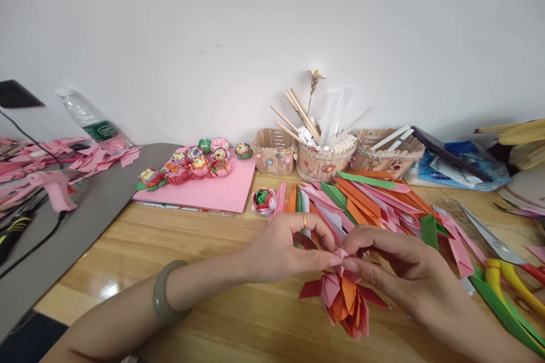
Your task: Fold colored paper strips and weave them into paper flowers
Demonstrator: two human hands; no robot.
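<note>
Between my two hands, low in the head view, is a folded paper flower (346,302) with orange, pink and dark red petals. My left hand (293,247), wearing a gold ring, is closed, thumb and fingers pinching a pink petal (339,258) at the flower's top. From the other side, my right hand (392,264) pinches the same petal, its fingertips nearly touching the left ones. The flower's lower petals hang free below my fingers. Folded paper strips (366,201) in orange, pink, green and white lie just beyond my hands.
Finished paper flowers (200,165) sit on pink paper (227,187) at the back left; one flower (264,201) lies nearer. Decorated baskets (275,152) line the wall. Scissors (498,247) lie right. A pink glue gun (55,187), cables and a bottle (93,122) are left.
</note>
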